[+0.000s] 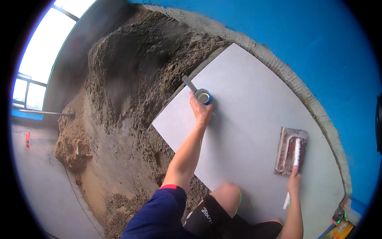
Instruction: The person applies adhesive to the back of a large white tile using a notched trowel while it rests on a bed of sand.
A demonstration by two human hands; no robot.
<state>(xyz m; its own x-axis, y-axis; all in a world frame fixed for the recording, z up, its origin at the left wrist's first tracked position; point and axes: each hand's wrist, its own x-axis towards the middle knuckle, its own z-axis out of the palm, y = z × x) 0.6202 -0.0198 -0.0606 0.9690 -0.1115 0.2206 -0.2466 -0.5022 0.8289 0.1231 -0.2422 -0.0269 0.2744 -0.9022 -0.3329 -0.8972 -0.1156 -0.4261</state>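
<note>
My left hand (201, 108) is closed on a round blue-and-silver tool (203, 96) with a grey bar (190, 83) reaching up-left over the edge of a large pale tile (250, 95). My right hand (293, 183) grips a slim white bar (297, 153), which lies over a rectangular trowel (283, 147) on the right part of the tile. My bare knee is at the tile's lower edge.
Rough mortar and sand (119, 91) spread left of the tile. A blue wall (318, 40) with a rough base strip curves along the right. A window (45, 47) and pale surface (43, 187) are at left. A small device with green light (339, 216) sits at lower right.
</note>
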